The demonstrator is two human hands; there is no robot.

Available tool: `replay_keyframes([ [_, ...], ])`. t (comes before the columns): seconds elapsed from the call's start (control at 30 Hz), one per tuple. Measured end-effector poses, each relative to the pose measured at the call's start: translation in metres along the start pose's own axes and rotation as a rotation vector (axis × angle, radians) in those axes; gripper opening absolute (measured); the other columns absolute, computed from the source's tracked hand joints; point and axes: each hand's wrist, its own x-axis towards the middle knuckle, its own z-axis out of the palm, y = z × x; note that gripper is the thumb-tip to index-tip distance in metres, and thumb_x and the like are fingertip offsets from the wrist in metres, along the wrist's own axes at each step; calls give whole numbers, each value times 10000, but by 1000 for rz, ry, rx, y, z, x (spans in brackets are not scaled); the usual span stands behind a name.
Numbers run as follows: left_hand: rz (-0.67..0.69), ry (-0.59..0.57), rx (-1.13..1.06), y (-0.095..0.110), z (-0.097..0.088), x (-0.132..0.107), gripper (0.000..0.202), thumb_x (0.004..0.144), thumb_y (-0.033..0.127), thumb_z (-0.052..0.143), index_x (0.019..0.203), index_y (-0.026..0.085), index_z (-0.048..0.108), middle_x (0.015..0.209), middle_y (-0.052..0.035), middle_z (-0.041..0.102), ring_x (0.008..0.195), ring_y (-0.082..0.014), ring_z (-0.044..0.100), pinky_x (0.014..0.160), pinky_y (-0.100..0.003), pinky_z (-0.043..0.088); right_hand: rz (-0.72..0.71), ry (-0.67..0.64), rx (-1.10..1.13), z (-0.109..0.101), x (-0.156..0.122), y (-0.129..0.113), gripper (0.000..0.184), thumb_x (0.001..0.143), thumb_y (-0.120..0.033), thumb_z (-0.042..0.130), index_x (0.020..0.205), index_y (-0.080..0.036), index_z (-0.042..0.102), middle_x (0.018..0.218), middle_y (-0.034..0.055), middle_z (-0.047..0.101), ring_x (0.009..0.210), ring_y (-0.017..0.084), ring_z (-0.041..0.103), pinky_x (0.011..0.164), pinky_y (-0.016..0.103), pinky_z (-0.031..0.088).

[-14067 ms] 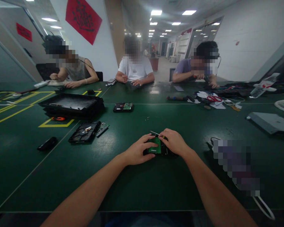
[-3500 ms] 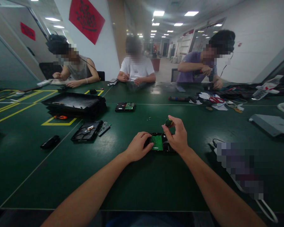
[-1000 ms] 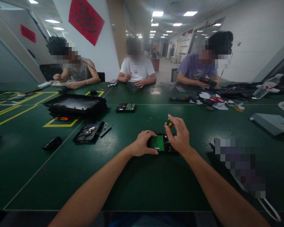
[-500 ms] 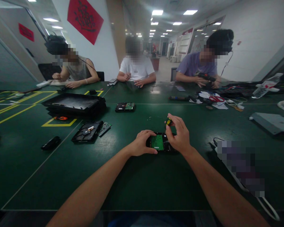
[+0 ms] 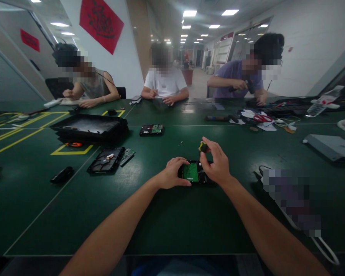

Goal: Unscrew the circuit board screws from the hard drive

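Your forearms reached in over the green table [image 5: 172,226], and at near right lay a pixelated oblong object [image 5: 293,203] with a pale loop at its near end. Ahead of you, near the middle, the hard drive [image 5: 202,178] lay flat, its green board [image 5: 191,171] facing up. Your left hand [image 5: 172,174] gripped its left end, thumb at the near edge and fingers bent over the far one. Your right hand [image 5: 217,163], above the right part, pinched the yellow-and-dark handle of a screwdriver [image 5: 202,147] between thumb and fingertips; whether its tip met the drive, you could not tell.

To the left lay a small black object [image 5: 61,174], then an open black casing [image 5: 105,161] with a loose circuit board [image 5: 128,157] beside it. A grey box [image 5: 330,147] sat at right. Beyond your hands were tiny pale bits [image 5: 180,143], then a second drive [image 5: 151,130], with black trays [image 5: 89,128] to its left. Three people sat along the far side.
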Motion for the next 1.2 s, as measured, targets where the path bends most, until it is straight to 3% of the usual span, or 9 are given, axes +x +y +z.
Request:
replay_keyframes([
  [0.27,-40,-45,1,4,-2,6,848,616,496,922,1337,227,565,1388,-134,541,1295,-376,506,1111,-572,411,10,22,-21,1,0,3,562,937,-239,637,1472,-312,479,1188,86,618,940,232,648,841,452,600],
  [0.43,-25,-30,-17,3,-2,3,818,660,499,904,1355,252,549,1417,-124,521,1334,-367,480,1134,-568,403,32,12,16,-1,-1,2,569,949,-205,584,1494,-299,446,1253,95,646,996,244,670,897,467,596],
  [0.63,28,-24,-20,0,1,-2,827,703,504,882,1401,254,515,1474,-138,483,1403,-365,433,1184,-575,362,15,7,12,-1,0,2,538,944,-242,636,1456,-316,487,1146,73,618,849,200,653,779,412,612],
  [0.9,12,-24,-36,0,1,-2,831,698,490,887,1413,281,518,1493,-128,474,1409,-371,436,1189,-594,352,30,-15,63,-2,-1,-3,580,969,-216,560,1520,-321,411,1254,86,634,945,216,675,874,435,611],
  [1.2,27,-21,-36,3,-1,-1,808,689,482,894,1389,279,545,1475,-123,498,1393,-361,458,1179,-572,379,28,9,24,0,-1,0,549,960,-268,612,1483,-327,458,1177,76,627,885,208,661,821,429,620],
])
